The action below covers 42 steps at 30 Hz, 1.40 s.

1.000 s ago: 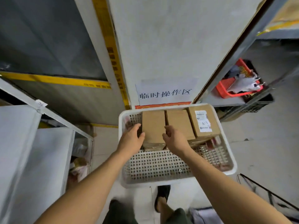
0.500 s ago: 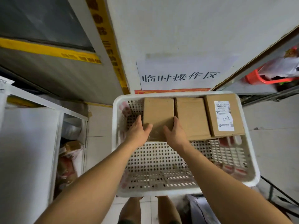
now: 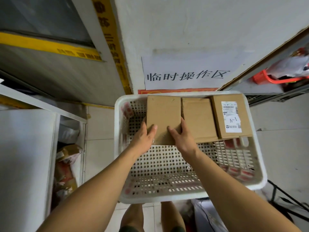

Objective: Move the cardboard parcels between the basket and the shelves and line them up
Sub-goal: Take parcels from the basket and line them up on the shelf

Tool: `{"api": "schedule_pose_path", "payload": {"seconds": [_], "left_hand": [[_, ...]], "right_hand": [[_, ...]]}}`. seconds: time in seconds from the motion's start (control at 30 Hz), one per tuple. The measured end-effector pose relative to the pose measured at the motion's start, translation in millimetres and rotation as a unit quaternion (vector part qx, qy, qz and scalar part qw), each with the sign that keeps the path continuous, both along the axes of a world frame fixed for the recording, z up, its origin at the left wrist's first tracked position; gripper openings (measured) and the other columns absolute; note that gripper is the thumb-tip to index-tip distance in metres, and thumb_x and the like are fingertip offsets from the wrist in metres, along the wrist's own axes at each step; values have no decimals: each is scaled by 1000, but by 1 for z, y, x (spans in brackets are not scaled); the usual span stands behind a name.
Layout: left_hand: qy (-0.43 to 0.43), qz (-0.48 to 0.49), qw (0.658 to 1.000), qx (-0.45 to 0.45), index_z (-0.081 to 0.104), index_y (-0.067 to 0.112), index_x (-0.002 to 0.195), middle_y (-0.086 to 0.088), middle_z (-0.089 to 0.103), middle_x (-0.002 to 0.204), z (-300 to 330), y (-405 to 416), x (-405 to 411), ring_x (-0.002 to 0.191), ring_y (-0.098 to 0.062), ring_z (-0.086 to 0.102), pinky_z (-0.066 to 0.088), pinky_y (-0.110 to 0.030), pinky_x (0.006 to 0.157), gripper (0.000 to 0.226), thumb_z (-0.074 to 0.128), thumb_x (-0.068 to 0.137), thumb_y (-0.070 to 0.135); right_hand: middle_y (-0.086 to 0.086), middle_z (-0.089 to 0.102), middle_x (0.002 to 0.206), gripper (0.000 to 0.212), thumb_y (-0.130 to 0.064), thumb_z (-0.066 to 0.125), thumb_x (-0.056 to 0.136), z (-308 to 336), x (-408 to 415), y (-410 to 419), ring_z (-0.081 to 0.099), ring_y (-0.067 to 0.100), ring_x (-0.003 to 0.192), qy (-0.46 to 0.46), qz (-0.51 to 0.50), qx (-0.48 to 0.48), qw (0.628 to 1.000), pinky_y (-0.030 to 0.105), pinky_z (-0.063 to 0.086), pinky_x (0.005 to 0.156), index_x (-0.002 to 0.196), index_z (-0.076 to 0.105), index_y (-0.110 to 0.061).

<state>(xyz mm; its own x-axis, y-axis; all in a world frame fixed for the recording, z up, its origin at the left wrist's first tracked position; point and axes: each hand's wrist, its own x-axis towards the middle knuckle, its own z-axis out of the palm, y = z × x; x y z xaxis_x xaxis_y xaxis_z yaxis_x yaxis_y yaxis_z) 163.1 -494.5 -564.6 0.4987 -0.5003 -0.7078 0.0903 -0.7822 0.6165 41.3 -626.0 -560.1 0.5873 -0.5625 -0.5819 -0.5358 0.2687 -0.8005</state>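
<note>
Basket [image 3: 260,171]: white plastic, floor and walls perforated with a regular grid of round and slotted holes, red shows through the slots on the left and right walls. Three parcels in it, all plain brown cardboard: left parcel [image 3: 163,114], middle parcel [image 3: 199,121], right parcel [image 3: 217,114] with a white label [image 3: 231,117] printed in black, barcode plus "A-1". Upper centre: white paper sign [image 3: 185,72], black characters, red strip [image 3: 175,91] under it. Yellow tape [image 3: 110,39] with darker lettering runs down the pillar at upper left. Upper right: red-orange basket [image 3: 274,79]. Floor tiles [image 3: 98,128] off-white.
</note>
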Motion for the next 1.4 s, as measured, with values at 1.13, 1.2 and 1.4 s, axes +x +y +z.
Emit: {"api": "schedule_pose_path", "payload": {"seconds": [1.13,1.2,1.4], "left_hand": [[-237,8,938,-253,38,39,158,20,58,147,234,95,-35,128,4,57,48,-25,110,54,54,108,26],[-209,7,939,-271,38,36,158,21,54,151,230,97,-29,130,3,57,50,-28,111,54,55,107,25],[-118,118,969,-183,35,29,157,20,39,149,227,101,1,135,-1,42,37,-32,115,81,72,91,59]], "right_hand": [[11,75,126,63,1,80,88,230,-1,49,72,27,118,-205,59,20,977,27,60,88,141,48,-8],[11,75,124,60,-1,78,90,226,-2,48,73,29,117,-197,56,29,978,32,62,88,141,48,-8],[16,70,134,70,-37,75,87,215,-4,47,71,32,119,-171,-18,166,971,48,62,89,148,48,-17]]}}
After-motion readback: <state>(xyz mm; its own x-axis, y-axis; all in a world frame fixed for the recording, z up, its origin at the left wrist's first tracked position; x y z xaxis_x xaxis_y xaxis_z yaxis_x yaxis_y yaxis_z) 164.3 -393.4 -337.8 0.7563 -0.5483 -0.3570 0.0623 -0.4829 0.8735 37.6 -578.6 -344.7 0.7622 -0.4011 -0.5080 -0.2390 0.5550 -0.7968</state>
